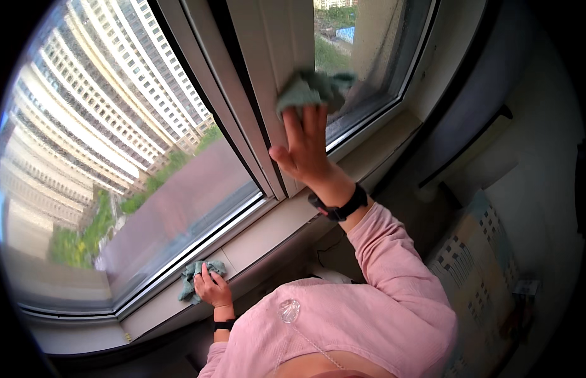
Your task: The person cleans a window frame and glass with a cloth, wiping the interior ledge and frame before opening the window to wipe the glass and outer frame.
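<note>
My right hand (308,141) is raised to the white window mullion (260,56) between two panes. Its fingers press a grey-green cloth (305,90), blurred and partly over the edge of the right-hand glass (338,52). Lower down, my left hand (211,287) rests on a second grey-green cloth (190,281), which lies crumpled on the pale window sill (255,236). The fingers of that hand are bent over the cloth. Beside it stands the large left pane (179,212), with faint reflections in the glass.
Tall buildings (118,85) and greenery show through the glass. To the right is a patterned fabric surface (477,264), with a small box-like item (525,287) near it. A dark cable (328,248) hangs below the sill. The sill's front edge runs diagonally before me.
</note>
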The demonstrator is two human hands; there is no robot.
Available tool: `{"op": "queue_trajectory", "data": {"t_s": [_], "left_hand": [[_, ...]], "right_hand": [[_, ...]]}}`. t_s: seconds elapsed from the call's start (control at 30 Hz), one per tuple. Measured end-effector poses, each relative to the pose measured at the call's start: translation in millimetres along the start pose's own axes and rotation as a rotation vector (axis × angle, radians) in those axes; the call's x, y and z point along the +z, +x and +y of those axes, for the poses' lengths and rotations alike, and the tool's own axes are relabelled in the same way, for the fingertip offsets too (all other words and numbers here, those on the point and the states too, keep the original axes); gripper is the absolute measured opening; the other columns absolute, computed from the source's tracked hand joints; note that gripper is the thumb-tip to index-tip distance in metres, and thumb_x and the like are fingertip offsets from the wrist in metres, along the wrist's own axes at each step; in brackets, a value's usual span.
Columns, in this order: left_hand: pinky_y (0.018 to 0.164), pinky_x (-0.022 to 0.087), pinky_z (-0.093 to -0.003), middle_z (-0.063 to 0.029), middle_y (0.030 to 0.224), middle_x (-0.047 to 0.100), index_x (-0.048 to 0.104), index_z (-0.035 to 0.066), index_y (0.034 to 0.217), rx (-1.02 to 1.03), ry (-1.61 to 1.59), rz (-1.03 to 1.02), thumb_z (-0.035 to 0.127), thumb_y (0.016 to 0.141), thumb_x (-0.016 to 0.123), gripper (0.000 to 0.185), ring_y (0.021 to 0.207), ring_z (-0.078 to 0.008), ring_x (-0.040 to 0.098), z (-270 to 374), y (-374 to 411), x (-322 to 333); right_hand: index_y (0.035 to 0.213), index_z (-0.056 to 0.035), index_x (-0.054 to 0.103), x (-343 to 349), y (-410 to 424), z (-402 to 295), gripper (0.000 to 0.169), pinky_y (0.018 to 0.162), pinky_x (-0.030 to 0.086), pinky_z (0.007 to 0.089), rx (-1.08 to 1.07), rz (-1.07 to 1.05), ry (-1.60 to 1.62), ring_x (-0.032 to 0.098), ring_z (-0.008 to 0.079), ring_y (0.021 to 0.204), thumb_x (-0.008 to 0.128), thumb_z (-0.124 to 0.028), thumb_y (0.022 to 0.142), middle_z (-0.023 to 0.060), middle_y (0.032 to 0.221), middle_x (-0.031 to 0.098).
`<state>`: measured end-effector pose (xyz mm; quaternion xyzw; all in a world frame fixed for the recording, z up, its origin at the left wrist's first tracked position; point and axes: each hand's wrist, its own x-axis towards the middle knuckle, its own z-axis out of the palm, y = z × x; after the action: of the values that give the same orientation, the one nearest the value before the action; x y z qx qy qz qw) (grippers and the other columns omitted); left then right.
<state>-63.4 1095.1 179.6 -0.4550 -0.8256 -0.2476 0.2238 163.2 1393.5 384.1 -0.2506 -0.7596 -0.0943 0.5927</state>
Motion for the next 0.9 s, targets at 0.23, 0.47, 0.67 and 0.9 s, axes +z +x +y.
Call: {"op": "queue_trajectory", "data": {"t_s": [0.23,0.47,0.67,0.9], "left_hand": [[0.079,0.040,-0.0429,-0.0158,0.091,0.053,0.058,0.005,0.110,0.003,-0.006,0.023,0.012,0.081,0.049,0.031,0.088,-0.0343,0.051,6,2,-1],[0.068,0.041,-0.0360,-0.0137,0.081,0.054,0.058,0.004,0.108,-0.076,-0.351,-0.019,0.007,0.086,0.047,0.025,0.074,-0.0277,0.052,12,21,0],[0.052,0.036,-0.0219,-0.0048,0.064,0.050,0.044,0.002,0.125,0.106,-1.074,-0.194,0.000,0.086,0.047,0.039,0.055,-0.0079,0.041,102,119,-78],[0.044,0.039,-0.0283,-0.0076,0.066,0.051,0.049,-0.002,0.120,0.982,-1.389,0.067,0.000,0.080,0.051,0.040,0.047,-0.0180,0.048,158,206,-201]], "right_hand": [[0.121,-0.0099,0.050,-3,12,2,0.065,0.100,0.021,0.0580,-0.062,-0.011,-0.027,0.021,0.0504,0.125,0.027,-0.061,0.088,0.0208,0.137,0.027],[0.127,-0.0020,0.044,-10,-10,-5,0.072,0.106,0.012,0.0531,-0.086,-0.198,-0.075,0.022,0.0410,0.129,0.022,-0.059,0.089,0.0230,0.138,0.028],[0.126,-0.0071,0.044,-54,161,-10,0.055,0.104,0.018,0.0522,-0.306,0.177,0.010,0.027,0.0448,0.123,0.030,-0.047,0.092,0.0249,0.132,0.032],[0.126,0.0027,0.040,-7,-22,-4,0.059,0.105,0.010,0.0571,0.032,-0.124,-0.009,0.015,0.0498,0.129,0.030,-0.042,0.089,0.0279,0.138,0.023]]}}
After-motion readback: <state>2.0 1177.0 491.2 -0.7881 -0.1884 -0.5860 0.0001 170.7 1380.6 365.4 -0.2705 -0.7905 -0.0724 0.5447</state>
